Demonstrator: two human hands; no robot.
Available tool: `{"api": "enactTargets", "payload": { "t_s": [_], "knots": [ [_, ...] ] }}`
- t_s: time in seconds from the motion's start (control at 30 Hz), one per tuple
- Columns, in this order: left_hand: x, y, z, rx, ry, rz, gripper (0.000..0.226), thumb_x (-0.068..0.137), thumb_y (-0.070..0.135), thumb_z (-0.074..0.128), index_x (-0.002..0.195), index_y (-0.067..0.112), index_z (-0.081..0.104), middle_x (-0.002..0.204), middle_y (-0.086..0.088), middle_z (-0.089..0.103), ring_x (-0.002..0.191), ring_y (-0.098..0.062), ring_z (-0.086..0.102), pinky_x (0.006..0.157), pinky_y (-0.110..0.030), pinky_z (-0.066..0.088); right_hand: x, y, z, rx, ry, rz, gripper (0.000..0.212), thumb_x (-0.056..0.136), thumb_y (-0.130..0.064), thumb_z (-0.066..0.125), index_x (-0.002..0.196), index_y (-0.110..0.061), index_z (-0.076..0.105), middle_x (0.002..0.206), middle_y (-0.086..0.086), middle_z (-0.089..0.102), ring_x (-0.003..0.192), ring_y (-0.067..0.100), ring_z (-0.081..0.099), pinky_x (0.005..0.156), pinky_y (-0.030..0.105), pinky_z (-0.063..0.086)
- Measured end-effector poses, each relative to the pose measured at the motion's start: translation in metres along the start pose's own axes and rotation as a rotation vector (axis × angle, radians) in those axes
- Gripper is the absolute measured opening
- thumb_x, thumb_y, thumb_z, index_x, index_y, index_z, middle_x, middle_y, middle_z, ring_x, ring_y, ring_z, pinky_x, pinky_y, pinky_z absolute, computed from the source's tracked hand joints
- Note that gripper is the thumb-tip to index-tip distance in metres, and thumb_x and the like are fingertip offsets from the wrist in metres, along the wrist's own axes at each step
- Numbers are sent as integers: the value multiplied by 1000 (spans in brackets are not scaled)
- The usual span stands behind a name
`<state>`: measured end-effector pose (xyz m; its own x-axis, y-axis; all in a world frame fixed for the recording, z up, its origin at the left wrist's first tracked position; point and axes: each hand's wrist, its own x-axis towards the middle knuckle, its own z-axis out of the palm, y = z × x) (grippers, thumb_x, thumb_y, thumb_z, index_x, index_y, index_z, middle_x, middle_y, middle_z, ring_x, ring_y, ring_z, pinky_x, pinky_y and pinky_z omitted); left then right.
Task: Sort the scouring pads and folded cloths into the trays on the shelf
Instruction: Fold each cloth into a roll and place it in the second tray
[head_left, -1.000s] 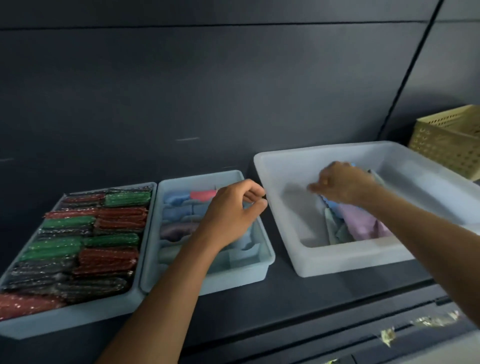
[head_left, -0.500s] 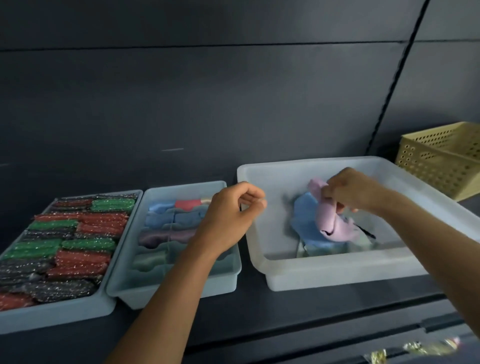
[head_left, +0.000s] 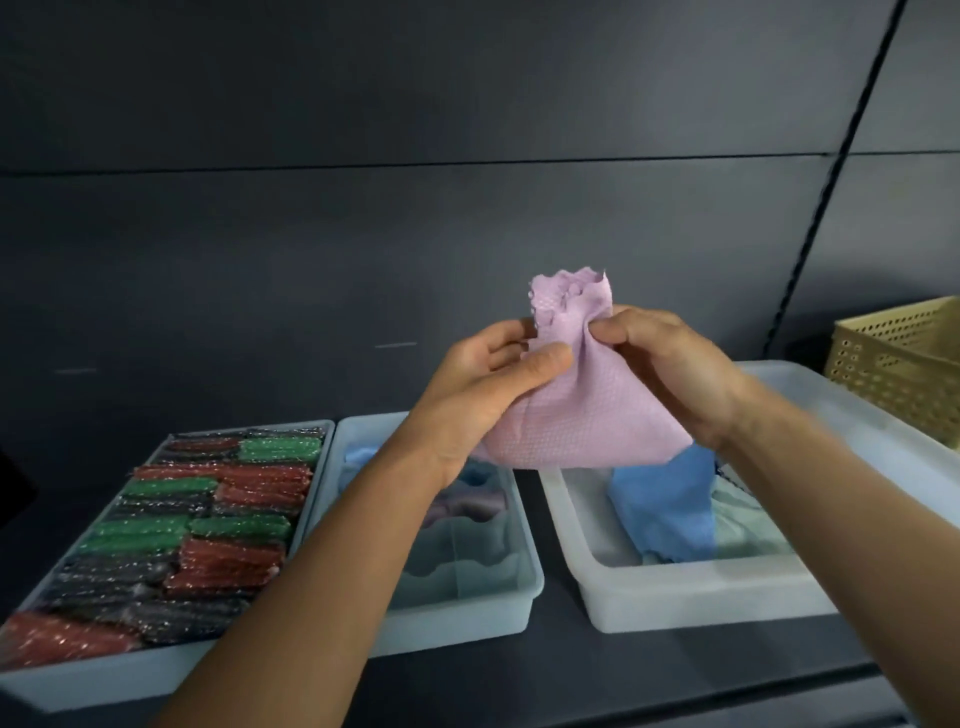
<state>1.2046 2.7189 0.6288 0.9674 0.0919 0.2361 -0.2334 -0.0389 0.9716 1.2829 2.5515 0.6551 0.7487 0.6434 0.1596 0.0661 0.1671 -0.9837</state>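
Both hands up together, left hand (head_left: 488, 374) and right hand (head_left: 670, 369) each pinching the pink cloth (head_left: 582, 410) above the trays. Looks like the folding step; next, square it and slot it into the middle tray (head_left: 524, 566).

Your left hand (head_left: 485, 384) and right hand (head_left: 670, 369) pinch the pink cloth (head_left: 582, 405) above the white tray (head_left: 691, 597).
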Motion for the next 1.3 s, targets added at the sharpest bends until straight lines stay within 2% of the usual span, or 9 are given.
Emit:
{"api": "enactTargets", "payload": {
  "t_s": [0.17,0.27,0.5,0.73,0.87,0.93,1.03,1.2,1.3],
  "knots": [
    [-5,6,-43,255,33,-22,45,68,40,86,91,3,71,90,-23,71,75,-23,61,72,-40,47,18,-2,21,-23,121,-89,23,86,-17,55,103,-3,59,94,17,55,87,26,49,76,35,40],
    [-14,9,-62,367,77,53,62,70,49,77,74,-8,54,65,-20,41,61,-23,38,54,-38,36,22,8,36,-19,152,-90,25,96,-14,51,105,7,61,98,19,62,88,26,57,79,35,46],
    [-25,11,-84,566,205,237,65,78,52,65,69,-9,42,62,-7,34,58,-19,30,52,-36,28,25,30,55,-65,287,-140,13,92,-12,61,80,-10,66,71,1,65,61,12,57,57,23,48],
    [-42,9,-78,455,-206,-12,56,86,59,60,77,4,67,72,-8,62,66,-22,54,67,-38,44,26,35,63,94,193,-193,25,93,5,48,82,-12,63,76,4,66,69,14,60,68,21,51],
    [-36,2,-78,327,175,43,26,93,41,60,94,16,68,93,0,72,84,-9,67,83,-31,52,20,32,70,276,46,-147,20,95,8,39,101,-4,53,66,1,63,55,8,58,57,17,48],
    [-35,-1,-77,218,160,-15,33,87,36,70,113,18,63,111,2,71,100,-6,67,89,-26,53,18,36,78,341,29,-128,25,95,7,37,95,-8,57,65,2,67,53,10,62,51,19,52],
    [-34,-3,-72,72,140,-73,40,81,31,73,114,9,66,112,-10,71,104,-25,67,97,-46,52,17,36,90,477,1,-119,21,94,0,44,101,-9,62,84,11,71,72,22,69,65,32,58],
    [-31,12,-71,-106,334,3,14,86,13,72,97,5,71,96,-13,73,88,-29,66,85,-51,52,11,38,92,562,73,54,60,99,-13,36,44,-16,61,47,-2,57,42,9,57,42,18,48],
    [-28,28,-73,58,378,87,15,86,9,72,98,1,70,96,-14,74,86,-25,71,84,-44,57,12,42,84,640,48,131,53,96,-35,38,51,-17,61,53,-3,56,47,12,54,47,18,44]
  ]
}}
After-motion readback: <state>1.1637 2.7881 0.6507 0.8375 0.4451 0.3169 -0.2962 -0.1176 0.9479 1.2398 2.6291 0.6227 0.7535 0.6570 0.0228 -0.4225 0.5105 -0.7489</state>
